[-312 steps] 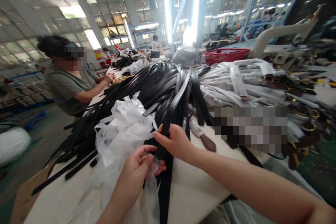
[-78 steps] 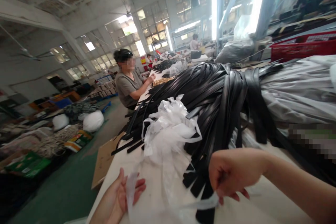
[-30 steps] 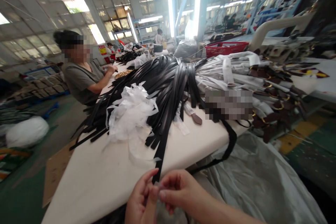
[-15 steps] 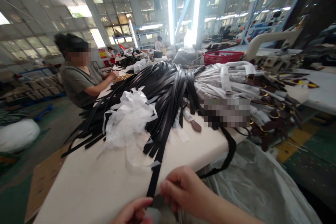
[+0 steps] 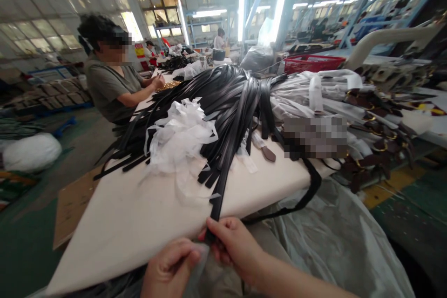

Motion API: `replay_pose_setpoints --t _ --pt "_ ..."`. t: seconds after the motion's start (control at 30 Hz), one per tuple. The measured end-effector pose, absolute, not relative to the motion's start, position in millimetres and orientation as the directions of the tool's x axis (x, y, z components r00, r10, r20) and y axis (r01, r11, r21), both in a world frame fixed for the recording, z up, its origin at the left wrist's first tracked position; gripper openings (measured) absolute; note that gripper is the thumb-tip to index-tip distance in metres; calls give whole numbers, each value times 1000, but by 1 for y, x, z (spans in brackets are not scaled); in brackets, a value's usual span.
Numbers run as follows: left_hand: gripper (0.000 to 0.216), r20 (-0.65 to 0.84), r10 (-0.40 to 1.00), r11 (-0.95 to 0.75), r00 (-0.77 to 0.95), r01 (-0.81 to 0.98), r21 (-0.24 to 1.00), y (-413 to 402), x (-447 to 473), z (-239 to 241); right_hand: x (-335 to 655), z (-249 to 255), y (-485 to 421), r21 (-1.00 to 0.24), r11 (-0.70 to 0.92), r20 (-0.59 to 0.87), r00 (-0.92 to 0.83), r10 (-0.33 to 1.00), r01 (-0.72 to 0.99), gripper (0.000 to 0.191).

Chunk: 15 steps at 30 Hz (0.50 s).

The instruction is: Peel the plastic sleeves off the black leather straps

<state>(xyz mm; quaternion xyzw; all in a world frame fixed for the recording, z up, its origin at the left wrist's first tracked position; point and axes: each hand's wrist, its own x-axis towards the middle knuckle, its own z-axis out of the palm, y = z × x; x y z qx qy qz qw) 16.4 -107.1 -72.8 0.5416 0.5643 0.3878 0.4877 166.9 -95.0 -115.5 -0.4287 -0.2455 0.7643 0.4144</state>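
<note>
At the table's near edge, my right hand (image 5: 234, 247) pinches the end of a black strap (image 5: 219, 191) between thumb and fingers. The strap runs up from there into a large heap of black straps (image 5: 240, 102). Just left of it, my left hand (image 5: 171, 265) is closed on a strip of thin translucent film (image 5: 200, 260), close to the strap's end. A crumpled bunch of white film strips (image 5: 181, 135) lies on the heap's left side, one strip trailing toward my hands.
The white table (image 5: 139, 214) holds wrapped straps (image 5: 324, 88) with brown ends and gold rings at right. A brown leather tab (image 5: 268, 154) lies mid-table. Behind are a red basket (image 5: 310, 63) and a sewing machine (image 5: 391, 42). A co-worker (image 5: 111, 74) works at left.
My right hand has closed on the strap's end, where the left hand was touching it. The left hand now grips film beside it. The whole view has shifted slightly.
</note>
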Motion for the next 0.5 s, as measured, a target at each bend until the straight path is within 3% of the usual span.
replay_pose_setpoints --t 0.13,0.33,0.5 --pt "18 -89 993 74 73 187 980 -113 12 -85 209 -113 -102 -814 -499 -434 -261 862 -297 50" --pt "17 -172 980 169 103 38 985 -119 31 -102 256 -106 -93 -588 -561 -410 -383 828 -583 41" --pt "13 -206 972 206 113 6 978 -121 42 -100 255 -101 -98 -531 -583 -151 -609 779 -614 39"
